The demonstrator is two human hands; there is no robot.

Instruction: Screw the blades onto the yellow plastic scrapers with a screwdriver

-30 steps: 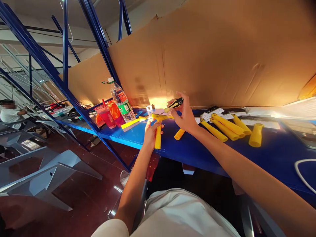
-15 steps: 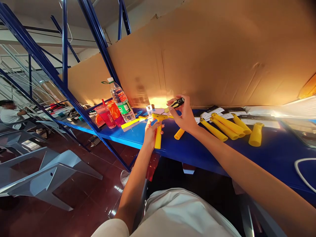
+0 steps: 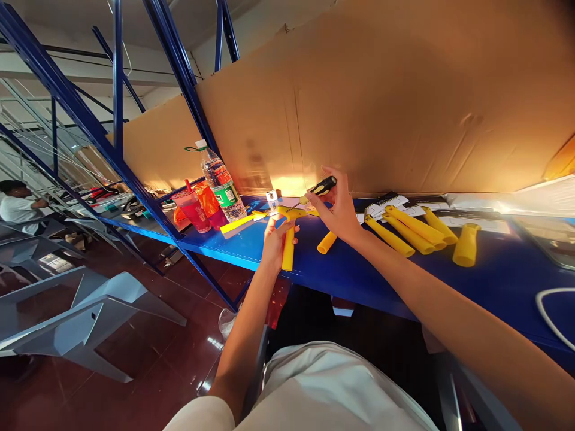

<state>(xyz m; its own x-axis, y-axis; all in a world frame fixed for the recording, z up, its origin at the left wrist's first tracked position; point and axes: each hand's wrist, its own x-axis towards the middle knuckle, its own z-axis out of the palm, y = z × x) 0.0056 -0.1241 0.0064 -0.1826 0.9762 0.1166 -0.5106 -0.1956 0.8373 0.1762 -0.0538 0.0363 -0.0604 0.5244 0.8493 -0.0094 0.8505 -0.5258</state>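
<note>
Wrapped around a yellow T-shaped plastic piece (image 3: 288,248), my left hand (image 3: 273,239) holds it upright just above the front of the blue table (image 3: 345,278). My right hand (image 3: 336,209) grips a screwdriver (image 3: 321,187) with a black and yellow handle. Its thin shaft points left and down to the top of the yellow piece; the tip's exact contact is too small to make out. Another yellow tube (image 3: 326,243) lies below my right hand. To the left of my left hand rests a second yellow piece (image 3: 240,225), near a small white object (image 3: 272,197).
Several yellow tubes (image 3: 411,230) lie at the right beside white-labelled packets. A water bottle (image 3: 222,185) and a red cup (image 3: 194,211) stand at the left by the blue rack post (image 3: 188,96). Cardboard (image 3: 381,108) backs the table. A person (image 3: 20,206) sits far left.
The fingers of my right hand have shifted on the screwdriver handle, with the index finger lifting away. My left hand and the yellow piece stay in place.
</note>
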